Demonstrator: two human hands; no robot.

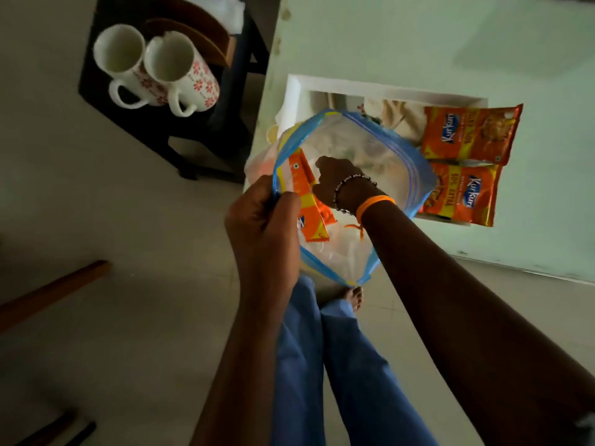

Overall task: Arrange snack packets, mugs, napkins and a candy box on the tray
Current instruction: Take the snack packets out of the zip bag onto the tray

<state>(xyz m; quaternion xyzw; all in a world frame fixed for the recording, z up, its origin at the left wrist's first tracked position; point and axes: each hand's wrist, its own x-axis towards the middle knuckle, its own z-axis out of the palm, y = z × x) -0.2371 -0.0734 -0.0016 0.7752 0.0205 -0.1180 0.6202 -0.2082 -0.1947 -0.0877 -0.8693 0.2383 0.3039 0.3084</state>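
While the person is standing over a pale tiled floor (135, 226), the left hand (264, 226) is pinching the blue-zippered rim of a clear zip bag (383, 156), its grip closed on that rim and keeping the mouth wide. The right hand (338, 175) is reaching down inside the bag; its fingers are lying beyond the wrist, so whether its grip is wide or closed on anything cannot be told. An orange bangle and a beaded bracelet are circling that wrist. One orange snack packet (306, 201) is sitting inside the bag against the left wall, just beside the right hand.

The bag is hanging over the near left corner of a white tray (386, 88), which is resting on a pale green counter (418, 37). Two orange Kurkure packets (470, 136) are lying side by side along the tray's right end, overhanging its rim. Pale contents are showing in the tray behind the bag; they are too indistinct to name.

Well apart to the left, a black stool (225, 117) is carrying two white mugs (154, 66) with red flower print, standing touching, handles facing the camera. Brown curved pieces and something white are sitting behind them on the stool.

A wooden bar (54, 291) is lying on the floor at lower left. Blue trouser legs (328, 365) and a bare foot are showing below the bag. The room is dimly lit.
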